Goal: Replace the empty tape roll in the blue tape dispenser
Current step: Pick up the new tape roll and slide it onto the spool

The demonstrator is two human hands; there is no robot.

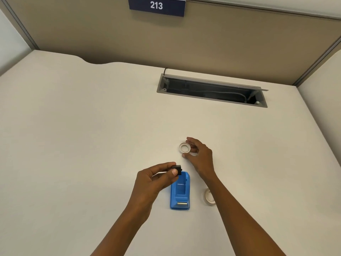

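Note:
The blue tape dispenser (pixel 180 193) stands on the desk with its roll bay empty. Just above its far end, my left hand (pixel 156 179) pinches a small black spindle (pixel 177 169) between thumb and fingers. Farther back, a thin, pale tape ring (pixel 184 147) lies flat on the desk. My right hand (pixel 200 156) curls around the ring's right side, with thumb and fingertips on its rim. A second, thicker white tape roll (pixel 208 197) lies to the right of the dispenser, partly hidden by my right forearm.
An open metal cable tray (pixel 212 90) is sunk into the beige desk (pixel 83 135) at the back. Tan partition walls enclose the desk, and a blue sign reading 213 (pixel 156 6) hangs on the back wall.

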